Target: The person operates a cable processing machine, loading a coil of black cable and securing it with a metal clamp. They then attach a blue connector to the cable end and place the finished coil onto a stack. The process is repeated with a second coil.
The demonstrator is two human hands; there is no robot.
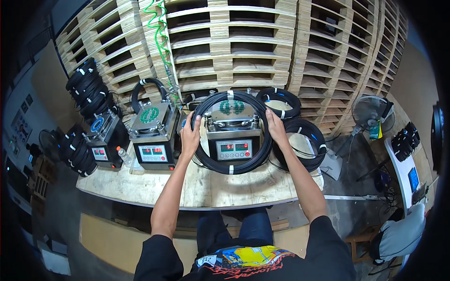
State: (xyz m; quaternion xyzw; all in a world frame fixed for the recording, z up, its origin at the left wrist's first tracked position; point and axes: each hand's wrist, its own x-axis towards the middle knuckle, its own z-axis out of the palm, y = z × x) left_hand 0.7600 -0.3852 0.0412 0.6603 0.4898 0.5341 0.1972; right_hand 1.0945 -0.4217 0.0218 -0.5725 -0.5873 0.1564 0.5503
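A large coil of black cable (258, 159) is held upright between my two hands, with white tape bands at its top and bottom. My left hand (190, 139) is closed on its left side. My right hand (276, 129) presses against its right side, fingers partly hidden behind the ring. Through the coil I see a benchtop machine (213, 147) with a metal top, green pegs and a lit red display on its front panel. Coiled black cables (307, 161) lie on the table beside my right forearm.
Two similar machines (149, 133) (99, 138) stand to the left on the wooden table (126, 187). A small bottle (123, 155) sits between them. Stacked cable coils (89, 89) rise at far left. Wooden pallets (229, 47) back the table. A fan (370, 112) and a seated person (403, 234) are at right.
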